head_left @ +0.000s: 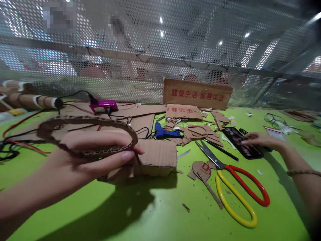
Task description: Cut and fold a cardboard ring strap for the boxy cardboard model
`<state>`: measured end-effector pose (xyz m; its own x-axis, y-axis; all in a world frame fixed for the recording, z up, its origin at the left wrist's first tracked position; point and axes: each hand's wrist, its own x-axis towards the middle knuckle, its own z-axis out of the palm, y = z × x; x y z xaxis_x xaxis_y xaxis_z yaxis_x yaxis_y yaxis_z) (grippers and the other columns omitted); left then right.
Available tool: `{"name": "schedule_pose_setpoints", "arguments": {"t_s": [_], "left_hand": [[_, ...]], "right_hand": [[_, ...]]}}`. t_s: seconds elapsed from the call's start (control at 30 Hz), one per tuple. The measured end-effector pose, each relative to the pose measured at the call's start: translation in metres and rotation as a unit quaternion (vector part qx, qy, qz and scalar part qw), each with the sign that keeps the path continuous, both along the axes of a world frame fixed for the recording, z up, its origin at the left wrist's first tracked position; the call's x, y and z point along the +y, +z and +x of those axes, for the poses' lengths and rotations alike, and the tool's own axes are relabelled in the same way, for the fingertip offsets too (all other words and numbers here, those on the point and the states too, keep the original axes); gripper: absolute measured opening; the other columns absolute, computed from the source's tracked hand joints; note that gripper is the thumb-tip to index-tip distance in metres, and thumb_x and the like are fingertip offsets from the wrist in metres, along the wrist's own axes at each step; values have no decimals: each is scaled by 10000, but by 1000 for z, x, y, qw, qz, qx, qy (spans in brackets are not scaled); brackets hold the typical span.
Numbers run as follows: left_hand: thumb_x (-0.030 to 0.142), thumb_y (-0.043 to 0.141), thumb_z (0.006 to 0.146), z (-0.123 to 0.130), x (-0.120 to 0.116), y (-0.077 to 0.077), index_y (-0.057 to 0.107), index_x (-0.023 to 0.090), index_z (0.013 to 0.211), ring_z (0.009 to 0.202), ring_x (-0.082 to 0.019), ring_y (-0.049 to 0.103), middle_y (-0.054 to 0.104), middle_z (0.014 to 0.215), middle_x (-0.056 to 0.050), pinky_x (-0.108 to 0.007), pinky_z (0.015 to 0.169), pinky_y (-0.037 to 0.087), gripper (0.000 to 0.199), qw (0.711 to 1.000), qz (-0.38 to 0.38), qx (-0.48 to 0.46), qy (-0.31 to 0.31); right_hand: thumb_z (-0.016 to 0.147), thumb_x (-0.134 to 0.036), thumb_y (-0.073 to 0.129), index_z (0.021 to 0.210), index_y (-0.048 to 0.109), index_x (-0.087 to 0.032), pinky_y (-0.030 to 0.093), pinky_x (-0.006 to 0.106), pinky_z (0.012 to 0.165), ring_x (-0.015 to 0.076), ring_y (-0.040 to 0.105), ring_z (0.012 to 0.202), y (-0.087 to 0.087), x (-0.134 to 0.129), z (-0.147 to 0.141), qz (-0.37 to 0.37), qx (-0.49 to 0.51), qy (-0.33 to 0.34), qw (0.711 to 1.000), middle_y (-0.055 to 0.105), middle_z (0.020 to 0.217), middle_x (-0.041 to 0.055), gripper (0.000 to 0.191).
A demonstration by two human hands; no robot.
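My left hand [100,157] pinches an oval cardboard ring [85,119] between thumb and fingers, with some fingers passing through its opening. Just beyond my fingertips is a small cardboard box [157,154]; whether the ring is joined to it I cannot tell. At the right, my right hand [263,140] rests its fingertips on the lit screen of a black phone [240,142], fingers stretched forward. Between the hands lie large scissors [220,165] with one red and one yellow handle, blades apart. Left of them is a round cardboard piece with a strip [202,170].
A blue glue gun [167,132] lies behind the box, near cardboard scraps [200,132]. A purple power block [102,106] with cables sits at the back left. Eyeglasses [274,120] lie far right. A printed cardboard panel [198,93] stands against the perforated metal screen [150,67].
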<state>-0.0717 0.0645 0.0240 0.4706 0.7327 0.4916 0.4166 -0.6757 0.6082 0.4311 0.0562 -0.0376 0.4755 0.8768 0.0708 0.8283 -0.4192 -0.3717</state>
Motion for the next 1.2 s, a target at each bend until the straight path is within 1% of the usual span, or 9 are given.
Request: {"name": "schedule_pose_setpoints", "arguments": {"t_s": [0.13, 0.27, 0.43, 0.53, 0.6, 0.7, 0.8, 0.93, 1.2], "left_hand": [[249, 657, 774, 2, 4, 1, 767, 220, 726, 608, -119, 647, 723, 664, 9, -161, 512, 481, 124, 999, -27, -10, -27], [264, 642, 798, 10, 2, -3, 774, 249, 798, 596, -125, 641, 736, 667, 3, -181, 512, 480, 134, 998, -59, -25, -25], [186, 596, 835, 33, 5, -9, 736, 199, 850, 658, -101, 634, 711, 754, -8, -163, 580, 475, 142, 990, 72, 13, -118], [190, 482, 913, 49, 7, -13, 691, 196, 966, 678, -100, 609, 684, 811, -24, -183, 615, 470, 216, 963, 192, 107, -159], [186, 389, 946, 57, 5, -15, 671, 173, 974, 671, -134, 604, 673, 778, -42, -225, 595, 469, 284, 931, 308, 157, -120], [116, 293, 944, 64, -3, -17, 659, 114, 866, 614, -168, 586, 650, 704, -67, -256, 527, 457, 374, 876, 425, 207, -94], [51, 286, 919, 67, -9, -16, 638, 83, 797, 587, -177, 588, 658, 697, -93, -276, 538, 464, 373, 836, 496, 213, -94], [55, 325, 907, 71, -11, -14, 611, 79, 841, 613, -188, 602, 681, 729, -98, -292, 571, 464, 295, 790, 564, 227, -81], [75, 359, 892, 72, -8, -10, 496, 178, 700, 562, -160, 482, 550, 608, -18, -282, 528, 358, 258, 778, 574, 251, -54]], "right_hand": [[899, -350, 555, 1124, 577, -177, 512, 386, 809, 203, 604, 972, 10, 28, -13, -5, -9, -99, 995, 595, 1139, 67, 285], [907, -356, 540, 1121, 579, -171, 505, 405, 825, 206, 599, 978, 30, 41, -37, 68, 20, -87, 994, 594, 1144, 65, 286], [945, -480, 380, 1069, 589, -135, 506, 335, 784, 171, 614, 898, 61, 16, -113, 180, 131, 133, 966, 643, 1013, 94, 422], [881, -615, 363, 994, 662, -215, 526, 299, 757, 162, 642, 857, 66, -11, -180, 144, 201, 308, 919, 691, 963, 53, 512], [870, -529, 470, 977, 682, -233, 533, 313, 751, 171, 647, 864, 62, -28, -219, 89, 233, 409, 878, 697, 989, 38, 380], [794, -280, 620, 922, 686, -235, 542, 287, 658, 161, 646, 762, 49, -45, -255, 101, 275, 408, 864, 708, 850, 1, 150], [734, -141, 569, 904, 686, -238, 559, 322, 678, 169, 648, 733, 42, -50, -266, 142, 280, 384, 868, 704, 807, -10, 229], [732, -140, 492, 1060, 655, -224, 523, 380, 864, 210, 640, 981, 47, -54, -265, 167, 269, 413, 854, 691, 1068, 30, 376], [709, -158, 562, 998, 606, -224, 461, 332, 932, 210, 585, 1047, 46, -63, -275, 240, 127, 421, 865, 656, 1086, 29, 299]]}}
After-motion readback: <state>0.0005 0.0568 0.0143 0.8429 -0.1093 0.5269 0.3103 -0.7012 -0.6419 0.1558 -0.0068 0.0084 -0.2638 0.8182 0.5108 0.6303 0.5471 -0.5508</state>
